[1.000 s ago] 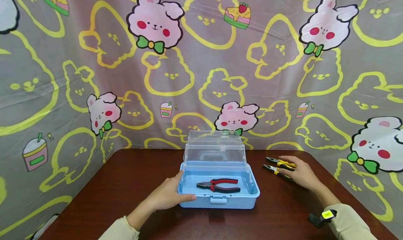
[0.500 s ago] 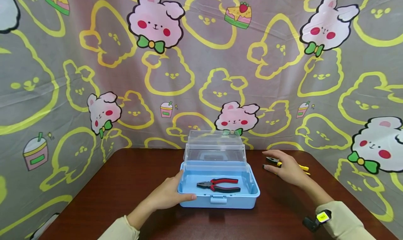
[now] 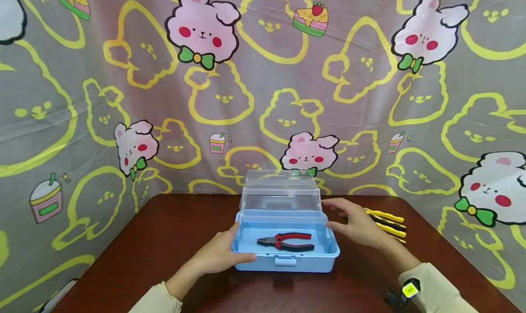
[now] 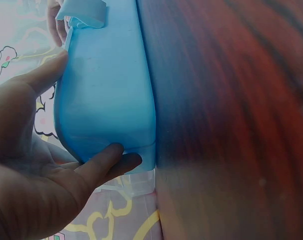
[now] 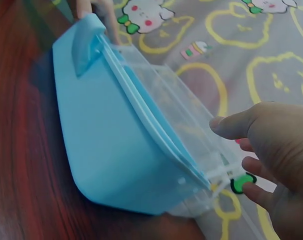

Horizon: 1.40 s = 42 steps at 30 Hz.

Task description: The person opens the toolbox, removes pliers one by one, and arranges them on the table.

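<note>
A light-blue toolbox (image 3: 283, 263) stands on the table with its clear lid (image 3: 279, 199) raised at the back. Combination pliers (image 3: 285, 241) with red and black handles lie inside, jaws to the left. My left hand (image 3: 215, 253) grips the box's left front corner, thumb on the front rim; in the left wrist view its fingers (image 4: 104, 162) press the side wall. My right hand (image 3: 353, 221) is beside the box's right rear corner, near the lid, fingers spread and holding nothing. Behind it, yellow-and-black pliers (image 3: 388, 221) show only their handles; the hand hides their heads.
The dark wooden table (image 3: 176, 231) bears the box and the pliers. A patterned curtain (image 3: 263, 75) hangs close behind and along both sides. The front latch (image 3: 285, 261) hangs on the box's front wall.
My right hand has left the yellow-and-black pliers and moved left to the box's right rear corner. My left hand and the toolbox have stayed in place.
</note>
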Each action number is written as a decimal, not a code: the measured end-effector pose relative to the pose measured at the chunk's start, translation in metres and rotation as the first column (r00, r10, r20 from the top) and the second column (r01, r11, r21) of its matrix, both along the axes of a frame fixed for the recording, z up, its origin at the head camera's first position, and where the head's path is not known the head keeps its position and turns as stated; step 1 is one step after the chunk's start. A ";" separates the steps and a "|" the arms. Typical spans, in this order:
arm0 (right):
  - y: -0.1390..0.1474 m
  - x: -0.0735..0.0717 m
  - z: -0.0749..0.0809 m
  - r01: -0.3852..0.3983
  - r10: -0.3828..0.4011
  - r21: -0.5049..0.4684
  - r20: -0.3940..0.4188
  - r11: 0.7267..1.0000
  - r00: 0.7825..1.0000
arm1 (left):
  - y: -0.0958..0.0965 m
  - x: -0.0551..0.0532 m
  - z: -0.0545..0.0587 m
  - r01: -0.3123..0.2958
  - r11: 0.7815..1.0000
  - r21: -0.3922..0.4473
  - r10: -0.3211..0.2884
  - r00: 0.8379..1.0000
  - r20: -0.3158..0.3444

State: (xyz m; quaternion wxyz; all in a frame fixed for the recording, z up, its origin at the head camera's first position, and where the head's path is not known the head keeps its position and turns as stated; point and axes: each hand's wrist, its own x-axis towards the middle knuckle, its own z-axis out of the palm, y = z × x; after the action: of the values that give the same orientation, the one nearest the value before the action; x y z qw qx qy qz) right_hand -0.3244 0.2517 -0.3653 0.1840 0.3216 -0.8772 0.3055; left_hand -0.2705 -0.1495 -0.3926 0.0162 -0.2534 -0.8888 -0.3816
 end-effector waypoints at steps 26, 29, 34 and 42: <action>-0.057 0.006 -0.001 -0.255 0.246 0.070 0.117 0.964 0.962 | -0.001 0.000 0.002 -0.015 1.000 -0.004 0.015 1.000 0.013; -0.062 0.006 -0.003 -0.281 0.268 0.096 0.123 0.955 0.955 | 0.000 0.000 0.001 -0.020 1.000 -0.008 0.020 1.000 0.019; -0.069 0.003 -0.009 -0.328 0.305 0.149 0.160 0.933 0.939 | -0.001 0.000 0.000 -0.032 0.999 -0.022 0.032 0.999 0.016; -0.082 -0.003 -0.017 -0.326 0.286 0.191 0.209 0.926 0.935 | 0.000 0.000 0.000 -0.041 0.999 -0.032 0.042 0.999 0.023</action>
State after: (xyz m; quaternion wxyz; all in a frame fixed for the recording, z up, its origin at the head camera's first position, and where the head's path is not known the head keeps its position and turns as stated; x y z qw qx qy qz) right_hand -0.3273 0.1701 -0.3819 0.0178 0.4448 -0.8576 0.2577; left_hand -0.2707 -0.1494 -0.3923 0.0097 -0.2305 -0.9000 -0.3699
